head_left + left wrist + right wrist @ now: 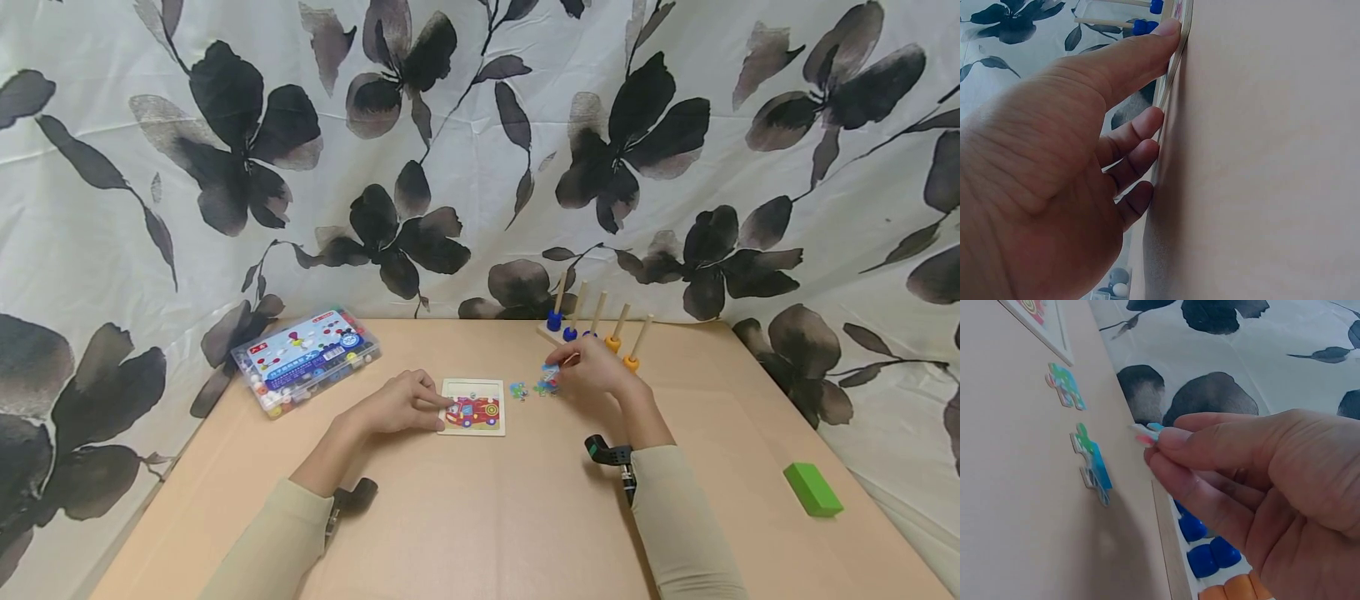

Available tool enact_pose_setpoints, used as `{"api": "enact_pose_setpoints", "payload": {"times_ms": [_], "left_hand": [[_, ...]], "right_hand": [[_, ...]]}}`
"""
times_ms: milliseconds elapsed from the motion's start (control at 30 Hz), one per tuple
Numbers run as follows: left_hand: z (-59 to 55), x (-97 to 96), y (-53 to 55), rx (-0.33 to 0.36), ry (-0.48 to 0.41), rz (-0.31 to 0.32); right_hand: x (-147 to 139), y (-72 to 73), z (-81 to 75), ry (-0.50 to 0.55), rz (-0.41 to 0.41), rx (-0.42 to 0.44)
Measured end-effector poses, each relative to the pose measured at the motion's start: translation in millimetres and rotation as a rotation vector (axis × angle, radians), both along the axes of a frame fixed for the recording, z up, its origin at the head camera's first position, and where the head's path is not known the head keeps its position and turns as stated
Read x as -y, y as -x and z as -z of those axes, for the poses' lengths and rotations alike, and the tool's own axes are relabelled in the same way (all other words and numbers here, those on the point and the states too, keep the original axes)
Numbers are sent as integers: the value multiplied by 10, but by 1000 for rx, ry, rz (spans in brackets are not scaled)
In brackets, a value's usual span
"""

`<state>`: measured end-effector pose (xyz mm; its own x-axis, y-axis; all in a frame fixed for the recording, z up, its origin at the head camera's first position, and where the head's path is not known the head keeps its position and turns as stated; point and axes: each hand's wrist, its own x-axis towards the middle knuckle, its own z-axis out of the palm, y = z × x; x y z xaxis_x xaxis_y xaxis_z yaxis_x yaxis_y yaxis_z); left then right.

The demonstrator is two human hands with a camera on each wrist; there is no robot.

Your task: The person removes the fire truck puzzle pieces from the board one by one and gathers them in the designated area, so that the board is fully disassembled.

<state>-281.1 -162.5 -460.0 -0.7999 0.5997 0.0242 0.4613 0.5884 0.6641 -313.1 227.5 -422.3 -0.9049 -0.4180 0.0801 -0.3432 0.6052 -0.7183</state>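
Note:
A small wooden puzzle tray (486, 432) with a red vehicle picture lies mid-table. My left hand (401, 402) rests at its left side, the index finger reaching over the picture. In the left wrist view the thumb (1161, 34) touches the tray's rim and the other visible fingertips lie along its edge. Right of the tray, my right hand (596, 367) pinches a small jigsaw piece (1145, 434) between thumb and fingers, above the table. Below it lie more loose jigsaw pieces, a green-and-blue one (1065, 385) nearer the tray and overlapping ones (1092, 459) farther right.
A wooden peg stand (551, 335) with blue and orange beads stands at the back, just behind my right hand. At the back left is a clear plastic case (307, 358) of colourful beads. A green block (813, 489) lies near the right edge. Floral cloth hangs behind the table.

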Motion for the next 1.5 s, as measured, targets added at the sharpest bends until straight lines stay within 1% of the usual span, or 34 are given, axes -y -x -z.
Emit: {"api": "enact_pose_setpoints", "payload": {"times_ms": [133,300,533,633,800,1033,1200,1433,1500], "left_hand": [[2,-3,4,1,7,-6],[2,0,-1,2,-4,-5],[10,0,4,14,0,-9],[11,-6,7,19,1,-10],[8,-10,10,5,1,-5],[0,-9,4,2,12,-8],[-12,-8,-4,12,17,-16],[-13,-9,-6,7,17,-15],[-10,-7,-7,9,15,-15]], "right_hand": [[-51,3,-2,-25,-3,12],[-92,9,-9,-31,19,56],[-157,13,-22,-60,4,75],[-181,1,-30,-68,-1,96],[-198,-3,-32,-72,-8,136],[-227,-3,-13,-70,-29,152],[-227,4,5,-83,-25,168],[-210,-12,6,-107,13,213],[-210,-27,-2,-110,4,210]]}}
